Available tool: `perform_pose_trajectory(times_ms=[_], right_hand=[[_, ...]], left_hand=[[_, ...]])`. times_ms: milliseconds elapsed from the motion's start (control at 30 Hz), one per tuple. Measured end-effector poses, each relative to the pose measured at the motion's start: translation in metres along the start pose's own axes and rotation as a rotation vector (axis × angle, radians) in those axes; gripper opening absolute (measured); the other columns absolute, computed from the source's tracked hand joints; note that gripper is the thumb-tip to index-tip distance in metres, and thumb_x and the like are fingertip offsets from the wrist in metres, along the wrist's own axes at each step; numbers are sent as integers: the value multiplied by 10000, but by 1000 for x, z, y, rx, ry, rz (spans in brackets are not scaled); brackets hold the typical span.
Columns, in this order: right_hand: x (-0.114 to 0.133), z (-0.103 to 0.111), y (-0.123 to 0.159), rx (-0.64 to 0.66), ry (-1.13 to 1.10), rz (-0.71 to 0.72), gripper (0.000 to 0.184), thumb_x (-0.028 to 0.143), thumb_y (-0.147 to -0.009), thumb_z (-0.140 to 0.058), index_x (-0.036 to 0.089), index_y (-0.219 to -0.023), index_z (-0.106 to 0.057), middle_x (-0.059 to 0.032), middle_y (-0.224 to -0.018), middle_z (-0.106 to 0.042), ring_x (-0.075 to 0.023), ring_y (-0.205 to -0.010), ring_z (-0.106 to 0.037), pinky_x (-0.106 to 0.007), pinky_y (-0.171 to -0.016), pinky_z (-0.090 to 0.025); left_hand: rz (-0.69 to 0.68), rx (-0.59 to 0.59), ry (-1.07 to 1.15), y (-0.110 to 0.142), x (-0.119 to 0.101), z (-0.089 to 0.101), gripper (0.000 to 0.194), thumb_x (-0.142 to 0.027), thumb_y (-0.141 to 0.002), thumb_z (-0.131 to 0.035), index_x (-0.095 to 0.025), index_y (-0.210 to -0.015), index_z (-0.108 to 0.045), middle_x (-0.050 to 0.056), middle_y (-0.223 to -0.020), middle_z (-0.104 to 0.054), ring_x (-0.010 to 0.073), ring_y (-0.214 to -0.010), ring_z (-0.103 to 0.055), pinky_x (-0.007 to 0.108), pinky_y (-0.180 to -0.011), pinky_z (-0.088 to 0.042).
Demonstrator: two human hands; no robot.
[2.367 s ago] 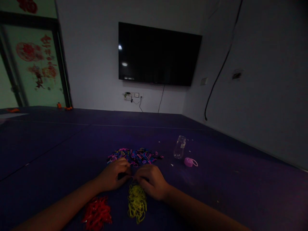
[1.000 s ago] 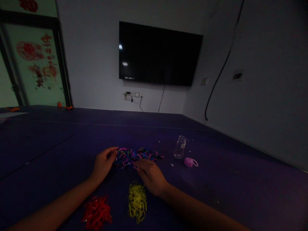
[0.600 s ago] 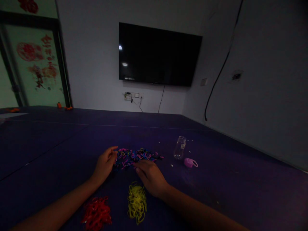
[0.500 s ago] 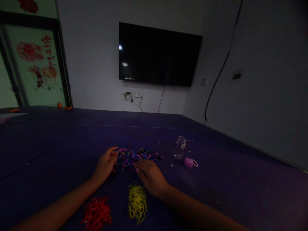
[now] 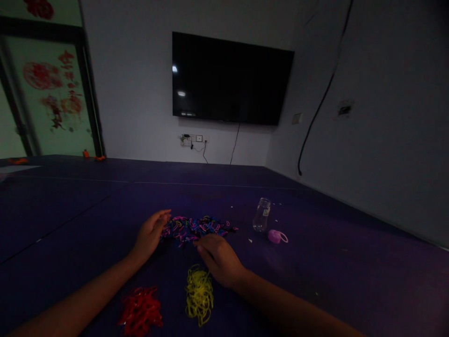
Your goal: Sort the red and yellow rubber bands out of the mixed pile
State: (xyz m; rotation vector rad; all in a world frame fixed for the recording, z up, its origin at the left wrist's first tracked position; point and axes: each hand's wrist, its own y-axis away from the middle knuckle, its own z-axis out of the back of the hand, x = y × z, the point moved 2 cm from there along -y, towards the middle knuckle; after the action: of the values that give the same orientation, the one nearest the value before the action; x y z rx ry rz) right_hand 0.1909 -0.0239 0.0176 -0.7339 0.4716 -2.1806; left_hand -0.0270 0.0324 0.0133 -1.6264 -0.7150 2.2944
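Note:
A loose pile of small rubber bands point(image 5: 196, 227) in blue, pink, purple and black lies on the dark purple surface. At the pile's left edge is my left hand point(image 5: 150, 236), its fingers stretched out and holding nothing that I can see. My right hand point(image 5: 219, 257) rests at the near edge of the pile, fingers bent and pressed together; anything between the fingertips is hidden. Closer to me, a heap of yellow rubber bands point(image 5: 199, 296) sits below my right hand. A heap of red bands point(image 5: 141, 311) lies to its left, beside my left forearm.
Right of the pile stands a clear bottle point(image 5: 261, 216) without its cap. A pink cap with a loop point(image 5: 274, 237) lies beside it. Small white scraps are scattered nearby. A television point(image 5: 231, 79) hangs on the far wall, and a black cable point(image 5: 317, 112) runs down the right wall.
My left hand has shifted slightly left, away from the pile, uncovering more bands at its left edge. My right hand stays almost in place.

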Motion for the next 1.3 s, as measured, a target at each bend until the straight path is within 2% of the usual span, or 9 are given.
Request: perform_pose_trajectory(times_ms=[67, 167, 233, 333, 533, 667, 1033, 1167, 1300], right_hand=[[0, 0, 0, -7, -3, 5, 301, 215, -956, -353, 173, -864, -637, -62, -910, -669, -170, -894, -598, -304, -807, -445], [-1, -1, 0, -19, 8, 4, 300, 222, -956, -353, 173, -882, -639, -66, -895, -667, -171, -889, -596, -304, -801, -444], [-1, -2, 0, -9, 17, 5, 303, 220, -959, -347, 173, -890, -638, -66, -888, -664, -170, -885, -595, -302, -798, -443], [-1, -2, -1, 10, 20, 16, 303, 211, -959, -348, 173, -863, -633, -66, -883, -663, -169, -882, -593, -301, -798, -441], [-1, -2, -1, 21, 2, 13, 298, 199, -956, -353, 171, -828, -621, -63, -893, -668, -162, -879, -599, -293, -808, -440], [0, -1, -1, 17, -13, 4, 283, 203, -953, -363, 171, -845, -623, -62, -905, -672, -164, -888, -603, -296, -814, -441], [-1, -1, 0, 16, 3, 16, 296, 204, -953, -358, 173, -862, -638, -65, -921, -673, -166, -907, -602, -298, -816, -444], [-1, -2, 0, 7, 9, 21, 297, 200, -950, -360, 174, -865, -643, -65, -919, -673, -169, -909, -599, -301, -815, -445], [0, -1, 0, 7, 3, 25, 292, 199, -948, -363, 177, -857, -639, -64, -926, -674, -169, -898, -601, -301, -811, -446]], left_hand=[[-145, -15, -192, -4, 2, 6, 348, -396, -860, -428, -164, -1010, -639, 111, -1044, -657, 269, -1001, -605, 475, -914, -454], [-319, 87, -435, -8, 8, 8, 296, -297, -858, -417, -184, -945, -678, 97, -1053, -671, 275, -1068, -565, 505, -966, -401], [-344, 153, -556, -9, 14, 7, 294, -265, -846, -429, -192, -962, -689, 89, -1097, -667, 289, -1153, -511, 512, -980, -388], [-297, 245, -663, -9, 25, 3, 322, -252, -852, -429, -224, -1063, -669, 59, -1182, -639, 281, -1233, -449, 502, -1009, -363], [-223, 330, -717, -9, 38, 0, 326, -292, -872, -436, -271, -1127, -638, 46, -1213, -625, 278, -1238, -454, 506, -1005, -353], [-218, 338, -704, -8, 36, -1, 327, -261, -874, -425, -238, -1116, -643, 54, -1203, -631, 272, -1223, -471, 490, -1009, -360], [-478, 375, -640, 0, 17, -7, 313, -228, -900, -395, -219, -1094, -641, 51, -1100, -671, 234, -1098, -556, 442, -956, -424], [-500, 384, -637, 1, 11, -7, 289, -268, -917, -404, -209, -1061, -649, 63, -1029, -680, 220, -1010, -594, 402, -905, -464], [-487, 390, -684, 1, 15, -8, 327, -328, -931, -401, -211, -1174, -587, 74, -1199, -613, 242, -1144, -524, 430, -973, -418]])
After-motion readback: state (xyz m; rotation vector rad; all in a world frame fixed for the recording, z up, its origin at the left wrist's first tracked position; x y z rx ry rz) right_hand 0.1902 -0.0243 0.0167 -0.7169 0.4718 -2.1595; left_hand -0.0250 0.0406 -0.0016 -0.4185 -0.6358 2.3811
